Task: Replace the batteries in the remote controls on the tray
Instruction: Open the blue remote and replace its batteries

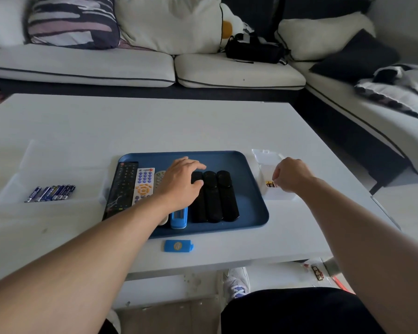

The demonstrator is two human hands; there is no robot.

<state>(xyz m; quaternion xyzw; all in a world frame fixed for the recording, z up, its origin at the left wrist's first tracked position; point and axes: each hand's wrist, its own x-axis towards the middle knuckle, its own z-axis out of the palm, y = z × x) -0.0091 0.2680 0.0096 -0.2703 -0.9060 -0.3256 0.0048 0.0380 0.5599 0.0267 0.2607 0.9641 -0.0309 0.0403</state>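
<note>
The left hand (181, 180) lies over the middle of the blue tray (249, 201) on the white table (155, 124), fingers spread and lightly bent, fingertips resting on the top end of the nearest of 3 black remotes (212, 196), with no clear grip on it. Those 3 lie side by side, just right of the hand and running back toward the person. Under the wrist, a blue remote (179, 216) lies with its battery bay open and facing up (its far half is hidden by the hand). Just left of the hand, partly covered by it, is a grey-white remote (159, 178); further left sit a white remote with orange and blue buttons (144, 185) and a long black remote (121, 189) at the tray's left edge. Near the person's side of the tray, below the left wrist, a blue battery cover (178, 245) lies flat on the table, apart from the tray.

Well to the left of the left hand, a row of blue batteries (51, 192) lies in a shallow clear container (15, 179).

The right hand (290, 174) is over a small clear box (268, 165) just right of the tray, fingers curled down into it; whether they pinch anything I cannot tell. Something yellow and dark (270, 183) shows inside the box beside the fingertips.
</note>
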